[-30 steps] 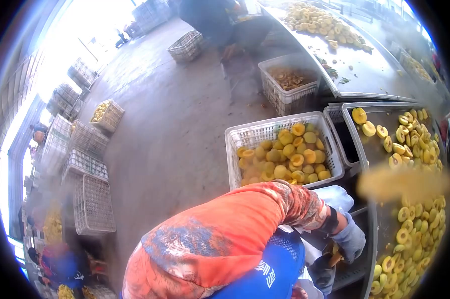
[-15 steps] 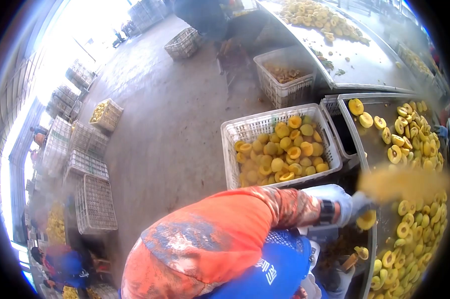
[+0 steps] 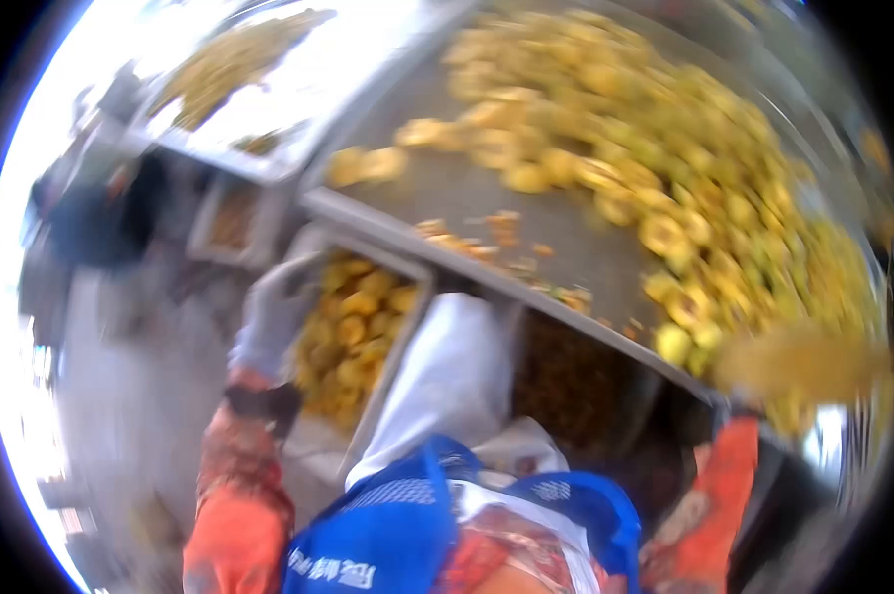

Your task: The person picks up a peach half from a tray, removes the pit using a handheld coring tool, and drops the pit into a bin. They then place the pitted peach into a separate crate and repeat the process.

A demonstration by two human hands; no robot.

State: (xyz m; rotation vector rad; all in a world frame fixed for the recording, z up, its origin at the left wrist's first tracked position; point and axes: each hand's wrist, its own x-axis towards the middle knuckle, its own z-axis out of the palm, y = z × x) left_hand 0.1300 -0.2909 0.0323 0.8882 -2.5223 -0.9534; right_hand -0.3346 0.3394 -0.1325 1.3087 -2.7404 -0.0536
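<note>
My left hand [image 3: 281,302], in a pale glove, is at the left rim of a white crate [image 3: 387,401] of yellow peaches [image 3: 353,337]. Motion blurs its fingers, so whether they grip the rim or anything else does not show. My right hand [image 3: 747,404] is by the near edge of a metal tray [image 3: 565,252], at the right. It is small, blurred and partly covered by a yellowish smear on the picture; what it holds, if anything, is hidden. Halved peaches [image 3: 664,233] are heaped on the tray, several with dark pits showing.
Small orange scraps [image 3: 506,233] lie along the tray's near edge. Beneath it is a dark container of brownish bits [image 3: 565,381]. Another bright table [image 3: 269,109] with heaped fruit stands at upper left, a crate [image 3: 234,223] below it. A person in dark clothes [image 3: 110,208] is at far left.
The view has swung right to face the tray. My left hand, earlier at the tray with a peach half, is now at the crate. The wooden-handled tool near my right hand no longer shows.
</note>
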